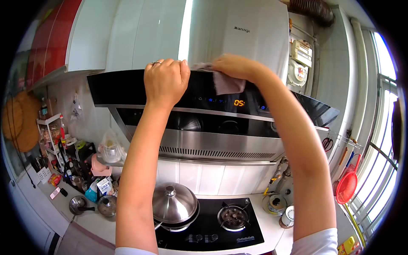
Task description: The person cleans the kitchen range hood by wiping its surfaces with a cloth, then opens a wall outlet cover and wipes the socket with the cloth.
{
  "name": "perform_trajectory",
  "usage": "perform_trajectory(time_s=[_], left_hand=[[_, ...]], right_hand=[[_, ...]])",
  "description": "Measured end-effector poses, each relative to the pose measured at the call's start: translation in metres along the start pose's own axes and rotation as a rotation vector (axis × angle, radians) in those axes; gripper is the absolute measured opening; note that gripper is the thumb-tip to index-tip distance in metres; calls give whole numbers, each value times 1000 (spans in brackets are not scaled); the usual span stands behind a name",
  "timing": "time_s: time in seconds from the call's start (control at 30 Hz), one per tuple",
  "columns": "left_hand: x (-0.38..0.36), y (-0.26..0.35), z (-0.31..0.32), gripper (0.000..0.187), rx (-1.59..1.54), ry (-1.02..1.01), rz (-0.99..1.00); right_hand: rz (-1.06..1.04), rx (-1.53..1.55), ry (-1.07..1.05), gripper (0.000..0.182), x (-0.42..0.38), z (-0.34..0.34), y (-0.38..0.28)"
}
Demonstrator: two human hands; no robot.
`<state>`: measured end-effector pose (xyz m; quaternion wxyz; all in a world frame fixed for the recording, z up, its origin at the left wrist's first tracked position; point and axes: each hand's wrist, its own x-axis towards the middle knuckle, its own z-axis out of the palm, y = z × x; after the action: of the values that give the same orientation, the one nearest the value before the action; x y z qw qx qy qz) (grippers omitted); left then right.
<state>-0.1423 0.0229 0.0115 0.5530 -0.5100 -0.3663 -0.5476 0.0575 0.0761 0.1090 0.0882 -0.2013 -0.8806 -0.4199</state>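
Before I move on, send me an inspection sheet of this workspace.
Surface: white counter with a black cooktop; a lidded pan on its left side, the right burner bare.
Job's things: greyish cloth hanging down the front of the hood's black panel; lit display shows 05.
Clutter: plastic bag, small pot and pink container, at left.
Hands: right hand on the cloth; left hand at the panel's top edge.
Cables: thin dark cord, far left.
Surroundings: barred window and hanging red strainer, right.
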Motion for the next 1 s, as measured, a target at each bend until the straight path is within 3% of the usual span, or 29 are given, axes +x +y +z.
perform_trajectory(time_s=[0.17, 0.23, 0.33, 0.4, 0.43, 0.47, 0.53, 0.63, 0.7, 0.77, 0.83, 0.9, 1.0], left_hand=[[0, 4, -1, 38, 10, -4, -17], [0, 4, 1, 38, 15, -4, -20], [0, 3, 1, 38, 17, 7, -9], [0, 6, 0, 37, 34, -16, -29], [0, 6, 0, 37, 23, -19, -19], [0, 4, 0, 36, 39, -17, -3], [-1, 1, -1, 35, 39, -36, 17], [-1, 0, -5, 35, 59, -78, 20], [0, -1, -6, 35, 85, -106, 25], [-1, -2, -4, 35, 28, -93, 22], [-1, -3, -5, 37, 60, -136, 17], [0, -2, -4, 38, -4, -70, 23], [0, -1, -8, 35, -4, -107, 20]], right_hand=[[269, 20, -270, 28, -92, -1, 42], [51, -171, -28, 22, -116, 15, 59], [71, -168, -18, 21, -93, 18, 49], [-109, -109, 181, 23, -50, 11, 18], [176, 259, 95, 27, -27, -7, -18], [232, 468, 93, 29, -10, -26, -42], [310, 500, 253, 32, 23, -18, -62], [380, 675, 204, 33, 5, -29, -67], [338, 643, 191, 27, -22, -24, -42], [-35, 88, 337, 20, -62, -3, -6], [20, -84, 358, 17, -122, 5, 15], [232, -91, 244, 17, -180, 4, 34], [391, -128, 53, 17, -263, 12, 81]])
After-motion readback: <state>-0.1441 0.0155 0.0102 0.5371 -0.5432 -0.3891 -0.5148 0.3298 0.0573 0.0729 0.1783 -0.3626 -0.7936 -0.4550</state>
